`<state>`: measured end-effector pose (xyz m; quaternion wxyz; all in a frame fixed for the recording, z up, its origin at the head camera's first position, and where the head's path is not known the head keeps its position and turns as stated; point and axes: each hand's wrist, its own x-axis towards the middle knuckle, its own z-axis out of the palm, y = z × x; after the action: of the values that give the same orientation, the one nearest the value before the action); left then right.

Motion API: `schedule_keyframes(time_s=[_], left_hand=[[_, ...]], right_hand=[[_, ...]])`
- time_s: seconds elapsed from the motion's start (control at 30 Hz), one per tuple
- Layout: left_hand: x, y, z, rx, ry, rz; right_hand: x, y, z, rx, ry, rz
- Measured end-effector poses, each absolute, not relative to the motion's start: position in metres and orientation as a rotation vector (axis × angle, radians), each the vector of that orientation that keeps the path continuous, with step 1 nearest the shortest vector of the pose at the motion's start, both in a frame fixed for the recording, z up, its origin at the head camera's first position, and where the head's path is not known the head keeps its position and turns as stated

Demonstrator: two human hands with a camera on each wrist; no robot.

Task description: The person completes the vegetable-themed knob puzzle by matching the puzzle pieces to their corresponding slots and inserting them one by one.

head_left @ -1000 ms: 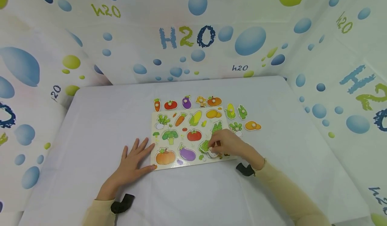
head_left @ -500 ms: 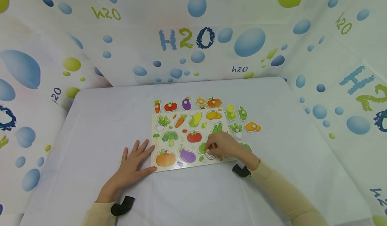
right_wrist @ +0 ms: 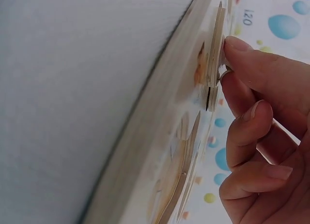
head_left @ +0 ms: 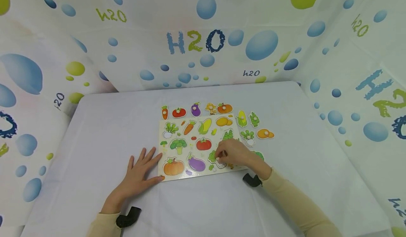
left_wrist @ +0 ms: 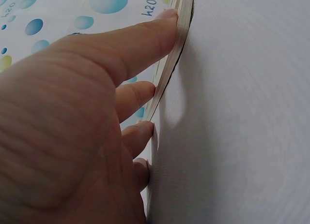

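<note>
The right hand [head_left: 233, 153]'s fingers pinch a flat, thin, green-and-white wooden vegetable piece [right_wrist: 216, 50] over the lower right part of the cream rectangular wooden puzzle board [head_left: 213, 120]. It seems to stand proud of the board, not seated. The left hand [head_left: 137, 173] rests spread, grasping nothing, fingertips against the board's left edge. To fit the piece well, turn it until outlines match, then press evenly while the left hand braces.

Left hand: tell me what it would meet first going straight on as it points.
The left hand would likely meet the puzzle board first, whose left edge its fingertips appear to touch.
</note>
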<state>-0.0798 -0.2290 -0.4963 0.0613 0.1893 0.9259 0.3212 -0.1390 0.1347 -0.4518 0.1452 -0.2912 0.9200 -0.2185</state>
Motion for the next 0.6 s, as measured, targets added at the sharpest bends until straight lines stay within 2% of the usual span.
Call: schedule_keyframes(time_s=[0.6], left_hand=[[-0.0779, -0.2278, -0.4968, 0.585, 2.817, 0.994]], right_hand=[[-0.1346, 0.1404, -0.4525, -0.748, 2.650, -0.717]])
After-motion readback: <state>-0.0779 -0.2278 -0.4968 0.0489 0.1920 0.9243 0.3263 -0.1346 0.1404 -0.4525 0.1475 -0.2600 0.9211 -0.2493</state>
